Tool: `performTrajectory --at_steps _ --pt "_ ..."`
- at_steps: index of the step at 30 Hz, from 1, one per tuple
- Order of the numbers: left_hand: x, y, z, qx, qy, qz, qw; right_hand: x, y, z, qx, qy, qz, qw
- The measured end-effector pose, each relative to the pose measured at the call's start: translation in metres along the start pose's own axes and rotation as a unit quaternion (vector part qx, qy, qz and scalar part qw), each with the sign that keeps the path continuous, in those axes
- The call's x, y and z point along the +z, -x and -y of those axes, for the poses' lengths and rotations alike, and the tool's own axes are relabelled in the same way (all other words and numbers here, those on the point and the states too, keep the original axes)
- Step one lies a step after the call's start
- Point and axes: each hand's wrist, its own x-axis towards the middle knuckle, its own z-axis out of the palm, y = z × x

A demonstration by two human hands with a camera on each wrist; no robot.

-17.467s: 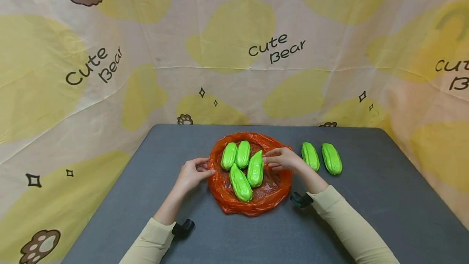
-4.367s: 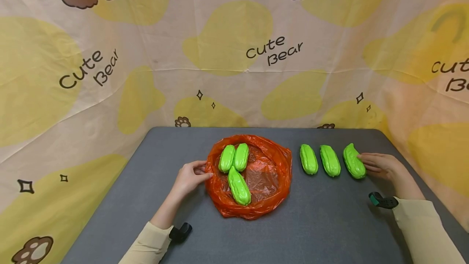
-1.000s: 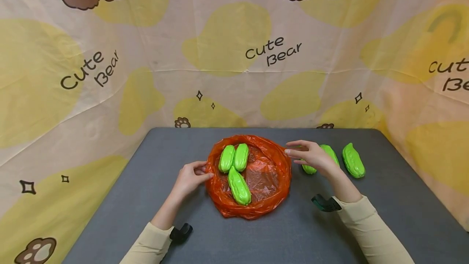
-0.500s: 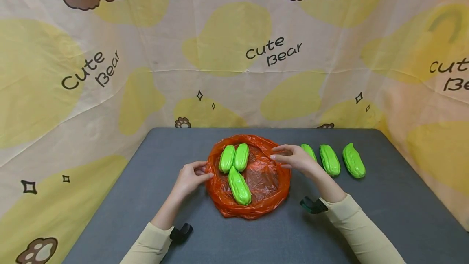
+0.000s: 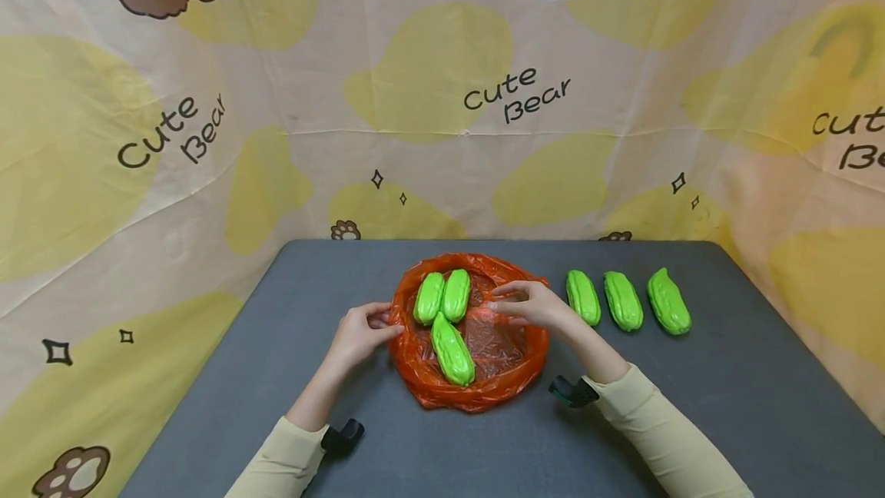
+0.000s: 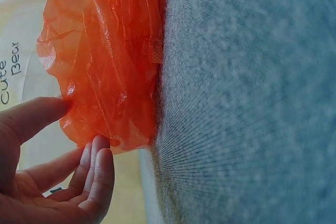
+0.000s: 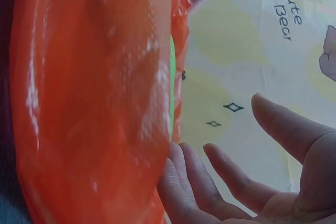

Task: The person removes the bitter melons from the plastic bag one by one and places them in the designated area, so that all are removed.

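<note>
In the head view, a round orange-red plastic bag [image 5: 472,396] sits on the table with its mouth rolled open. Inside are three glossy, ridged green vegetable-like pieces: two short ones [image 5: 456,295] side by side and one with a pointed tip [image 5: 452,350] in front. My left hand [image 5: 358,335] pinches the bag's left rim between thumb and fingers. Over the bag's right side hovers my right hand [image 5: 532,304], fingers spread and holding nothing. In the right wrist view, my right hand's fingers [image 7: 231,179] show thumb apart, beyond the bag's wall.
To the right of the bag, three similar green pieces lie in a row: a left one [image 5: 583,297], a middle one [image 5: 624,301] and a pointed one [image 5: 668,303]. A grey table [image 5: 442,452] bears everything. Behind it hangs a printed cloth [image 5: 429,75].
My right hand has come left from the green row to over the bag. Earlier, it moved the pointed green piece from the bag to the row's right end. My left hand stays at the rim.
</note>
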Motion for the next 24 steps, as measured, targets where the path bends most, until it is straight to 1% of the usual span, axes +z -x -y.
performTrajectory --at_steps 3,8,13,18,24 --pt "0.000 0.000 -0.001 0.003 -0.003 0.000 1.0000 0.005 -0.002 0.003 0.000 0.011 0.001 0.9999" --pt "-0.001 -0.001 -0.001 0.002 -0.003 0.001 1.0000 0.014 -0.008 0.003 -0.005 -0.008 0.016 0.9998" --pt "0.000 -0.002 0.000 0.005 -0.002 0.001 1.0000 0.022 -0.011 0.002 -0.010 -0.012 0.025 0.9996" --pt "0.000 -0.002 0.001 0.004 0.000 0.001 1.0000 0.030 -0.014 0.002 -0.005 -0.014 0.034 0.9993" --pt "0.001 -0.003 0.002 0.005 -0.005 -0.002 1.0000 0.040 -0.014 0.002 0.007 -0.001 0.039 0.9992"
